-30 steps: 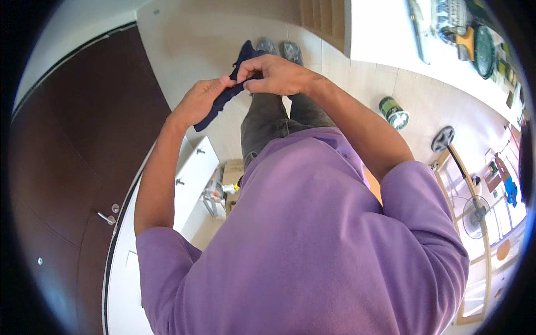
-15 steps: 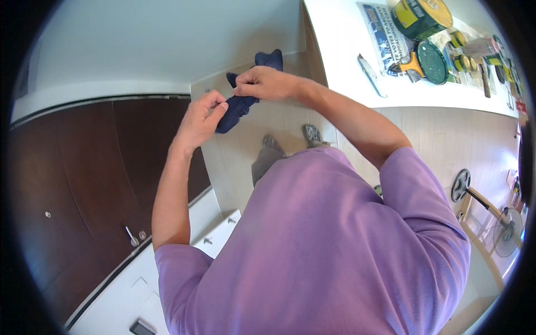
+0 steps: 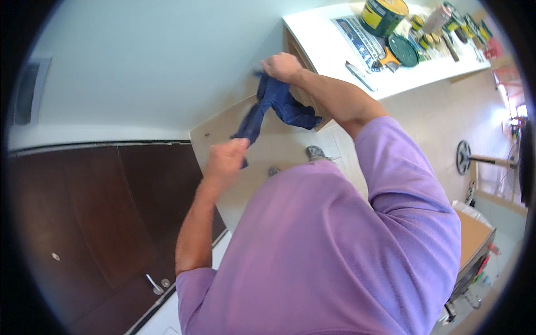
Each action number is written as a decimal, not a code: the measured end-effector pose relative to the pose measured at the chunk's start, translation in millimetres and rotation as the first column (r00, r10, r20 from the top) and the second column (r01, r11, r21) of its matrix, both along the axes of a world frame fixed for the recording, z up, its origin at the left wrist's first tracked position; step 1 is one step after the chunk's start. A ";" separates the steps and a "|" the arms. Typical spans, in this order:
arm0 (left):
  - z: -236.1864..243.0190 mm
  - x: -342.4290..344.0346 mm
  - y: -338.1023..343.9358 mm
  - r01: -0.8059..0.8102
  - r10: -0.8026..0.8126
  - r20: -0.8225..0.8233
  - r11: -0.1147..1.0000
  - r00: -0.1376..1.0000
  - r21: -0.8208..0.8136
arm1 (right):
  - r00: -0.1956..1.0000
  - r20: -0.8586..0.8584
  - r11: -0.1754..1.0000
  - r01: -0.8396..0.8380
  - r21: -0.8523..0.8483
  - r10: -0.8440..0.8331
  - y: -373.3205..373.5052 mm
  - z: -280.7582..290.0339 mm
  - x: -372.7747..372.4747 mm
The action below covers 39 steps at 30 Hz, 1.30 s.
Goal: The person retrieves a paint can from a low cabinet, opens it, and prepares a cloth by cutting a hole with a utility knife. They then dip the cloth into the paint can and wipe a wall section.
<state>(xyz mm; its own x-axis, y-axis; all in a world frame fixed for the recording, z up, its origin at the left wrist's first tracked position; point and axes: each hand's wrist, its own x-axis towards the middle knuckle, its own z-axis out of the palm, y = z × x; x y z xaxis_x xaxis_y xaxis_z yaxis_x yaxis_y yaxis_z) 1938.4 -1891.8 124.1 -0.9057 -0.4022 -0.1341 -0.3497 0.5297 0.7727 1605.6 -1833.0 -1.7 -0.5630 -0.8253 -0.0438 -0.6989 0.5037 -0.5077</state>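
Pale floor (image 3: 240, 192) lies between the dark door (image 3: 106, 206) and white counter (image 3: 326, 56). I see the blue cloth (image 3: 271, 95) held up there, left hand (image 3: 228, 159) and right hand (image 3: 283, 68) clamped on it, loose end overlapping the counter's side; blur obscures the left fingers.

Too smudgy to count fingers on: left hand (image 3: 226, 159), by the middle toward nine o'clock. Tucked inside right hand (image 3: 283, 67) at twelve o'clock: a bit of blue cloth (image 3: 272, 92). Cut off at six o'clock: purple shirt (image 3: 312, 251), with a shoe (image 3: 273, 171) partly hidden behind.
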 end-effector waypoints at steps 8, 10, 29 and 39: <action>21.2 197.0 -57.2 -0.514 0.571 -0.178 0.810 0.802 0.283 | 0.940 -0.183 0.945 0.309 0.104 -0.287 29.9 -5.5 -74.1; 16.9 244.5 -73.6 -0.656 0.765 -0.129 0.614 0.631 0.439 | 0.940 -0.115 0.932 0.336 0.137 -0.322 20.8 19.4 -62.0; 118.8 124.8 -141.3 -0.233 0.313 -0.105 0.857 0.944 0.460 | 0.438 0.732 0.838 -0.420 -0.347 0.522 -55.5 85.6 206.8; 30.1 109.5 -148.2 -0.154 0.158 0.025 0.896 0.987 0.416 | 0.353 0.733 0.812 -0.313 -0.493 0.581 -48.2 111.4 208.6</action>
<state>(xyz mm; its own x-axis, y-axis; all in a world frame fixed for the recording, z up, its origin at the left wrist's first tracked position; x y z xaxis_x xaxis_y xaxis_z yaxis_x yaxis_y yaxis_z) 2047.9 -2040.0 154.3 -0.8379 -0.4480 -0.3119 -0.3932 0.0992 0.9141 1814.2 -1881.2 109.7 0.0978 -0.9949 -0.0260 0.0431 0.0303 -0.9986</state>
